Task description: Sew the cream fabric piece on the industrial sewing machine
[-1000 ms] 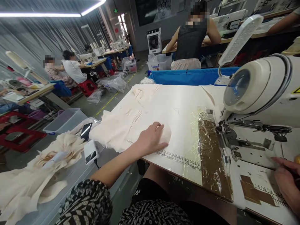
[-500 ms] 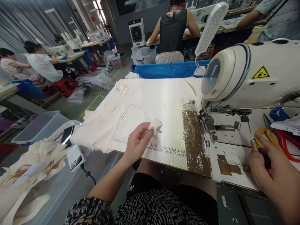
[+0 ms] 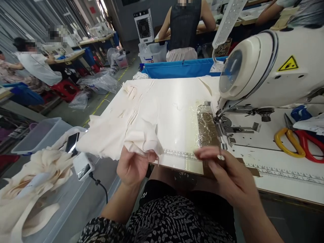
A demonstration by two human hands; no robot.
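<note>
Down in the head view, the left hand [image 3: 131,166] is palm-up at the near edge of the white sewing surface [image 3: 177,101], its grip closed on a bunched corner of the cream-coloured soft fabric piece [image 3: 136,133], which drapes over the fingers and trails back across the surface toward the far left. The right hand [image 3: 225,172] hovers just beside it at the near edge, fingers loosely curled; a small pale, shiny bit shows at the fingertips [image 3: 220,157], but whether the grip holds it or is empty I cannot tell.

Risks, as I judge them: much of the cloth lies at the left edge of the surface, near the white phone-like device on a black cable [image 3: 83,166], so a firm pull could drag the rest off the edge or snag that device. The corner is held only by a loose bunch, and it could slip out and fall into the lap. Ahead of the right hand stands the white industrial sewing machine [image 3: 268,67] with its metal presser foot and needle area [image 3: 222,125]; fingers guiding cloth close there could be caught. The crinkled clear tape over brown patch [image 3: 206,125] on the bed might catch thin fabric. The yellow- and red-handled scissors [image 3: 293,141] lie well apart to the right.
</note>
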